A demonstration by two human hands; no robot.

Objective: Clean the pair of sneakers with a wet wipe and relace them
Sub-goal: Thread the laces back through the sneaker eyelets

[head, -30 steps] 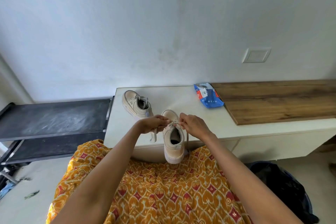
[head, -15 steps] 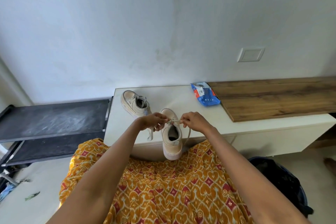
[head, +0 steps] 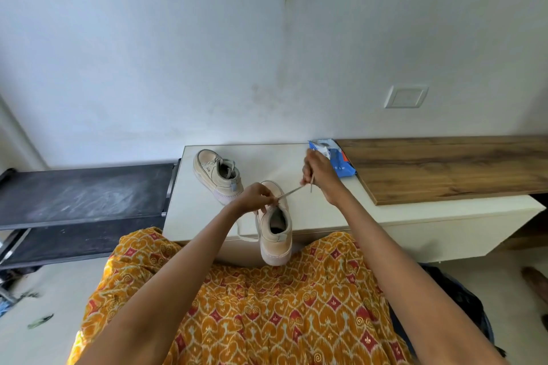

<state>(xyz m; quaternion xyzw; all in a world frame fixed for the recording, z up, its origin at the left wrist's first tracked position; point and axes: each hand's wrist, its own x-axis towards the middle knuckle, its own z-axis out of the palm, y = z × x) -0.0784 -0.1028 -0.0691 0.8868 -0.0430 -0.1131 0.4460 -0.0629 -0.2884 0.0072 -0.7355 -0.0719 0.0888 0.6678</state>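
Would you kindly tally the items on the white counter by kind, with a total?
Sneakers: 2, the near sneaker and the far sneaker
Wet wipe packs: 1, the blue pack
Wooden boards: 1, the board
Total: 4

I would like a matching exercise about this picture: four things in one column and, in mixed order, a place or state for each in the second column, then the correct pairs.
Things
1. near sneaker
2. far sneaker
3. blue wipes pack
4. lace

Places or states
A. stretched between the two hands
B. partly behind the right hand, beside the wooden board
C. heel hanging over the counter edge
D. lying farther back on the counter, untouched

Pairs: 1-C, 2-D, 3-B, 4-A
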